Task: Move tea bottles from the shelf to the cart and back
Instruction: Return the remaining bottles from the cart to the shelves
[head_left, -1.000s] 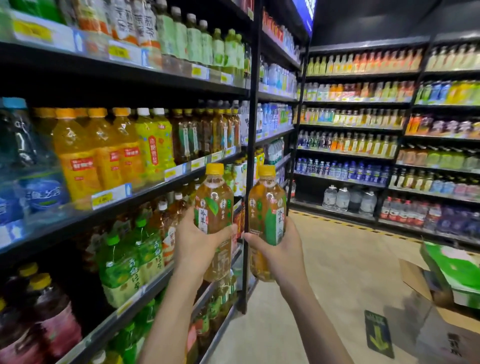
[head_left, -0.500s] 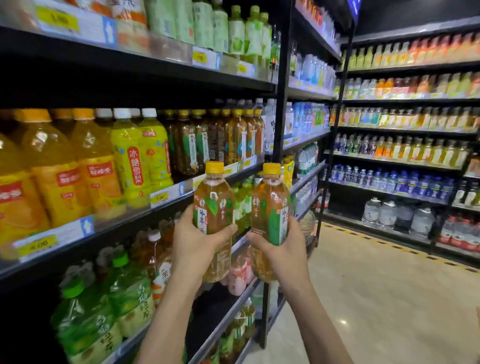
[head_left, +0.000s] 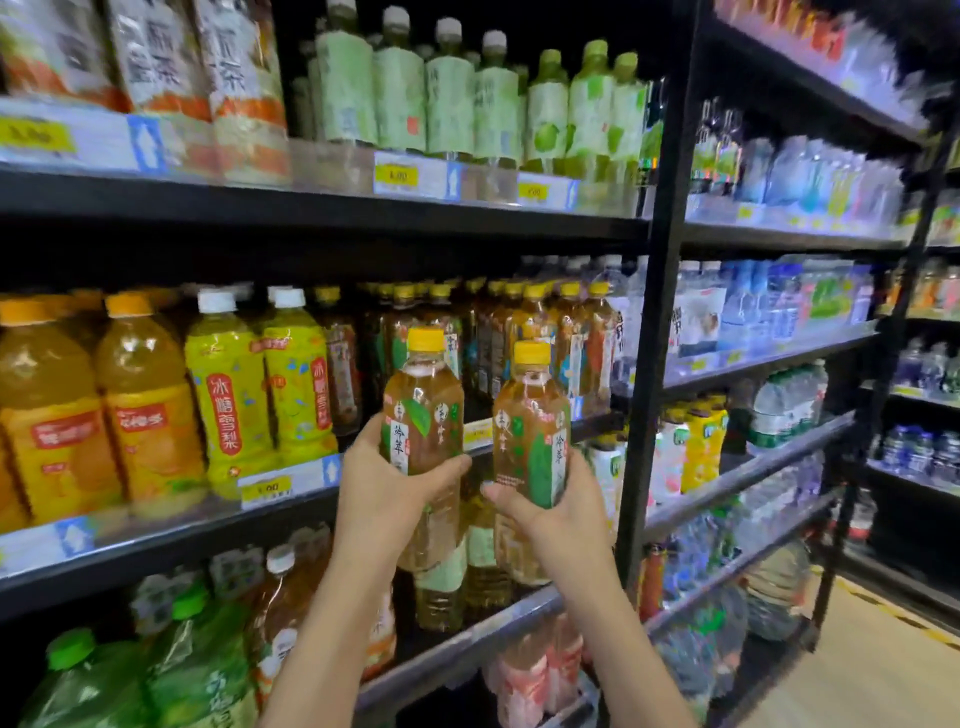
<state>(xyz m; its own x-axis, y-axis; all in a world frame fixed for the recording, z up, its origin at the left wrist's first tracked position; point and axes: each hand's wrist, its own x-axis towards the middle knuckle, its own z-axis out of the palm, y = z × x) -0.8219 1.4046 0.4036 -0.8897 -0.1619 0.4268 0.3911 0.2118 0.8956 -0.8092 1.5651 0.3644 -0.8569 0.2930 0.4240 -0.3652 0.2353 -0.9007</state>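
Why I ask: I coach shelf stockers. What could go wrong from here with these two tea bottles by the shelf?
1. The tea row on the middle shelf looks tightly packed; pushing bottles in could topple neighbours.
2. The left hand and right hand each grip a bottle, so neither is free to steady anything.
3. The left bottle and right bottle are close and could knock together.

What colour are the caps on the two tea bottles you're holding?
Yellow on both the left-hand bottle and the right-hand bottle, clearest in the head view.
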